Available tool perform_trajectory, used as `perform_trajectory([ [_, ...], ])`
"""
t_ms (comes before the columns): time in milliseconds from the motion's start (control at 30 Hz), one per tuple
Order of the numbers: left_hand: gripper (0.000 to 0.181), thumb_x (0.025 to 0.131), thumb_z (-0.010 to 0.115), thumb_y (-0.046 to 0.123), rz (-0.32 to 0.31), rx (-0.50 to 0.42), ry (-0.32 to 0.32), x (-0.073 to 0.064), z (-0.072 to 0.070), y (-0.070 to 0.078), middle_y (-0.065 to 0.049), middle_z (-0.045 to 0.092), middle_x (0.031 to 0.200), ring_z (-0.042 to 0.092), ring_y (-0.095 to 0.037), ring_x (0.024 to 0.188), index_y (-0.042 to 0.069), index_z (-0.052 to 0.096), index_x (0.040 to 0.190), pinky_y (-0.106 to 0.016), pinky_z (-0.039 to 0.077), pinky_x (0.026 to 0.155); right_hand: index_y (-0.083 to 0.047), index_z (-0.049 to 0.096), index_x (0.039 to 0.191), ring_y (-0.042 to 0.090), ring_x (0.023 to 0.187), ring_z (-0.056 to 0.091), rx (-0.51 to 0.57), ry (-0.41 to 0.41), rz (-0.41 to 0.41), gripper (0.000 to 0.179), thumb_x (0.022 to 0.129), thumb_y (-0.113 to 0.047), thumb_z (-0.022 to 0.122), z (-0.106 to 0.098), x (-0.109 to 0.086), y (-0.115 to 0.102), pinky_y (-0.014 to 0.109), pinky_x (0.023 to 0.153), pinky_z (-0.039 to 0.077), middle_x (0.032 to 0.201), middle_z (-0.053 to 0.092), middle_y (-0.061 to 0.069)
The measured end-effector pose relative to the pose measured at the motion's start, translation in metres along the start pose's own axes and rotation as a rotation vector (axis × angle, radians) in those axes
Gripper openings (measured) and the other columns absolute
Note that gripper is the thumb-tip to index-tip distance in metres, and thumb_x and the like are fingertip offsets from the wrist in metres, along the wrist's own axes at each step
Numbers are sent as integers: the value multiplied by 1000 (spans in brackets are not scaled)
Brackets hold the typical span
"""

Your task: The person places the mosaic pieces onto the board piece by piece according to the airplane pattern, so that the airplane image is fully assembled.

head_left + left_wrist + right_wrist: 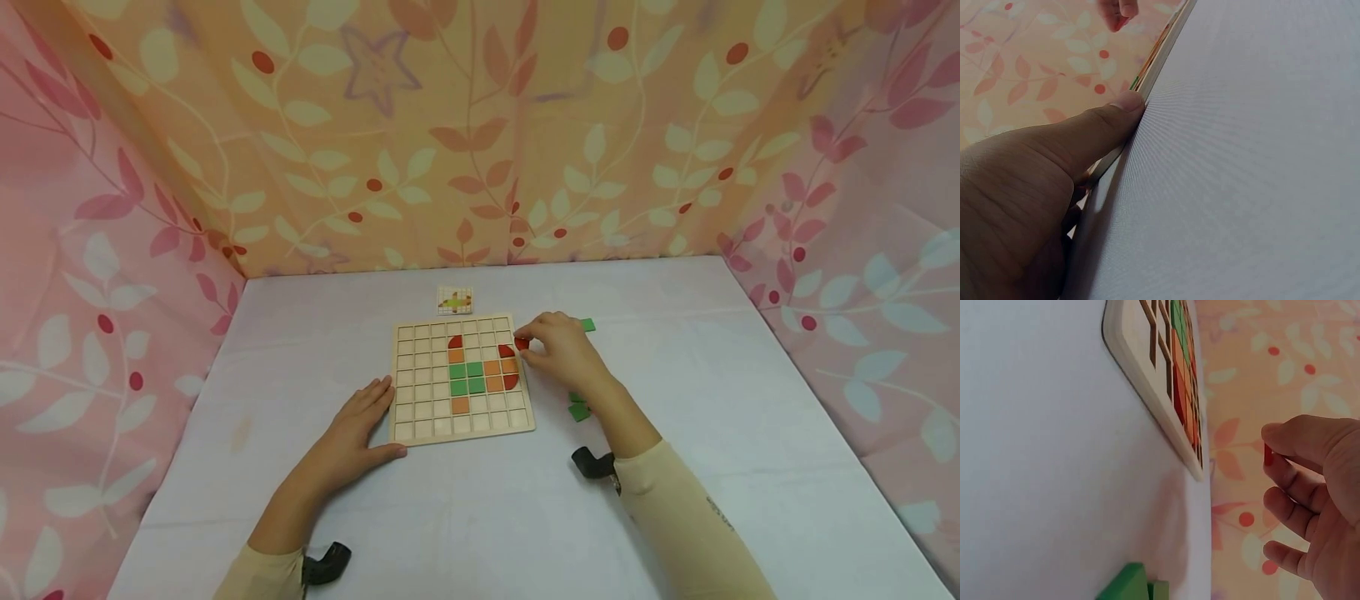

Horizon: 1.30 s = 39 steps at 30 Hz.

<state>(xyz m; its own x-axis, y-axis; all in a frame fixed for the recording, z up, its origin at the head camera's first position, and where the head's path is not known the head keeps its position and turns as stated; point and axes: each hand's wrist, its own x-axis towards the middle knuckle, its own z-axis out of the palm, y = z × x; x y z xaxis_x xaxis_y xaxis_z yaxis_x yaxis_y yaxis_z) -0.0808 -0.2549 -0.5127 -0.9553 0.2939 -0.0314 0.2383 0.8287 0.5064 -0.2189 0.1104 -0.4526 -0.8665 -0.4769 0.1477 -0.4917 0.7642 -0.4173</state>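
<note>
A wooden grid board (422, 425) lies flat on the table, with green, orange and red tiles set in some squares. Fingers fairly straight, my left hand (356, 429) touches the board's left edge, its thumb against the near edge; the left wrist view shows that thumb (1100, 134) on the rim. Off the board's right side, my right hand (564, 348) pinches a small red tile (521, 343) between thumb and fingertips. Seen edge-on in the right wrist view, the red tile (1268, 454) is held above the table. Its full outline is partly covered by the fingers.
Behind the board lies a small pattern card (454, 300). Loose green tiles (578, 411) lie right of the board under my right forearm, and another green tile (588, 325) lies beyond the hand. Patterned cloth walls (480, 167) stand around the table.
</note>
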Motion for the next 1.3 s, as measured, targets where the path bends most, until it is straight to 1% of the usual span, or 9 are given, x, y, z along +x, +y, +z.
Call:
perform_trajectory([
  [100, 105, 84, 79, 57, -1, 0, -1, 0, 0, 0, -1, 18, 172, 12, -27, 159, 8, 29, 162, -53, 15, 128, -16, 76, 118, 24, 114, 58, -10, 19, -28, 28, 91, -23, 76, 1, -2, -9, 49, 104, 41, 111, 70, 0],
  [300, 104, 84, 79, 57, -4, -1, -1, 0, 0, 0, 0, 18, 172, 12, -27, 159, 9, 29, 162, -52, 15, 128, -18, 76, 119, 22, 115, 56, 34, -3, -74, 27, 92, -23, 74, 4, -8, -29, 48, 108, 40, 114, 69, -2],
  [467, 105, 84, 79, 57, -8, -5, -2, 0, 0, 0, 1, 18, 172, 12, -27, 159, 9, 29, 162, -53, 15, 128, -19, 77, 118, 20, 110, 57, 43, -10, -137, 27, 91, -20, 76, 7, -13, -41, 46, 105, 41, 109, 68, -5],
  [667, 105, 83, 79, 57, -11, -9, -4, 0, 0, 0, 0, 18, 172, 12, -27, 159, 9, 29, 162, -55, 16, 127, -20, 78, 114, 17, 111, 58, 59, -17, -217, 24, 90, -21, 79, 17, -16, -49, 45, 108, 40, 106, 69, -8],
  [833, 106, 83, 78, 60, -6, -5, 3, 0, 1, -2, 1, 17, 172, 12, -27, 159, 10, 29, 162, -53, 16, 128, -21, 77, 113, 17, 115, 58, 42, -58, -278, 21, 92, -21, 76, 24, -15, -55, 43, 108, 41, 106, 70, -9],
  [967, 107, 82, 78, 61, -1, -5, 6, 0, 1, -3, 1, 17, 172, 12, -27, 159, 9, 29, 162, -52, 15, 128, -23, 78, 112, 14, 111, 57, 44, -109, -317, 19, 92, -23, 76, 30, -17, -62, 39, 104, 43, 106, 68, -10],
  [1100, 107, 83, 77, 62, 5, -10, 7, 0, 0, -3, 1, 17, 172, 12, -27, 159, 9, 28, 162, -51, 14, 128, -23, 79, 111, 14, 107, 59, 54, -136, -359, 20, 91, -22, 77, 35, -19, -67, 38, 101, 45, 106, 69, -9],
  [1200, 107, 83, 77, 61, 6, -14, 3, 0, 0, -3, 0, 17, 172, 12, -27, 159, 9, 28, 162, -51, 13, 129, -22, 79, 111, 14, 108, 58, 54, -147, -383, 20, 92, -20, 76, 41, -19, -67, 38, 101, 45, 106, 69, -9],
  [1300, 107, 83, 77, 61, 7, -9, 1, 0, 0, -3, 0, 17, 172, 12, -27, 159, 9, 28, 162, -50, 14, 129, -25, 79, 111, 11, 110, 57, 40, -167, -389, 19, 92, -23, 74, 46, -19, -66, 35, 103, 43, 106, 67, -12],
])
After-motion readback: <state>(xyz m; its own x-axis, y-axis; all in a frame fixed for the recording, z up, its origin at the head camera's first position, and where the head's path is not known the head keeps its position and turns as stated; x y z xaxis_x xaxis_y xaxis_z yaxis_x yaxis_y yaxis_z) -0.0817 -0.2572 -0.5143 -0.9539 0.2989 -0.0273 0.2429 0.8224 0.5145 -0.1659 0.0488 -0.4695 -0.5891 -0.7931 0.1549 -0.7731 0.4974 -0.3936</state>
